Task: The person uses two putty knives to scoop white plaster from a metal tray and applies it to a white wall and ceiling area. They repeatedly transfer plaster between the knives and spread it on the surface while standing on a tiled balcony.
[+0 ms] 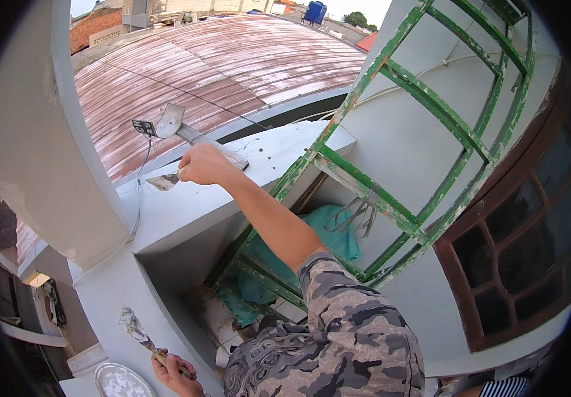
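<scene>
My right hand [204, 165] reaches out over the white ledge [189, 205], fingers closed around a scraper whose flat, pale-smeared blade [162, 182] points left, close to the ledge top. Down at the lower left, my left hand [175, 374] grips the wooden handle of a putty knife [141, 336]. White putty clings in a lump [128, 319] to that knife's blade. Just below it lies an oval tray [122, 382] smeared with white, partly cut off by the frame's lower edge.
A green metal ladder [431, 106] leans at the right, beside a brown-framed window [517, 245]. Behind my right hand a lamp on a grey bracket [170, 120] and its thin cable cross the ledge. Green cloth [328, 228] hangs below; a corrugated roof [232, 59] lies beyond.
</scene>
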Tool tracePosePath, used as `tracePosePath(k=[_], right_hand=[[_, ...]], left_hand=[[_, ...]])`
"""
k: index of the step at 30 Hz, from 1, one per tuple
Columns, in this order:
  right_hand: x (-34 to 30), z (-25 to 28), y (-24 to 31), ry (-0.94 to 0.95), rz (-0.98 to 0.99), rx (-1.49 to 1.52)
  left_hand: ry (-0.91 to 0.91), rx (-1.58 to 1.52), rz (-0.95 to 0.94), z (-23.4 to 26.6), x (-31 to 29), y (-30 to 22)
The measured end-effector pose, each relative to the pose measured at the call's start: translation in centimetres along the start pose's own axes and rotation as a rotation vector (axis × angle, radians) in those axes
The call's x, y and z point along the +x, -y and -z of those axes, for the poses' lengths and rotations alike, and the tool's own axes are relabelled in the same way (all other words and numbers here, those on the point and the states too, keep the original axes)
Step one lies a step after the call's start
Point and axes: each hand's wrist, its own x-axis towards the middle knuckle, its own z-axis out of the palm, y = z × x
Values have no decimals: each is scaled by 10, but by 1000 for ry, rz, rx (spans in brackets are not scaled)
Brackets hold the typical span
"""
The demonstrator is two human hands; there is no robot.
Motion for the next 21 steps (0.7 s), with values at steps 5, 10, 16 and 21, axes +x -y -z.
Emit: tracePosePath(k=[5,10,16,21], right_hand=[[-45,-10,-42,24,-268,937],[-76,-25,-76,94,-397,1393],[-105,-33,-98,100,-480,1678],[-109,-28,-103,154,-494,1455]], left_hand=[[33,-17,7,-2,5,-3],[34,-68,-60,-16,-1,-14],[14,-14,-26,-2,-10,-22],[-35,-3,-19,1,-15,-21]])
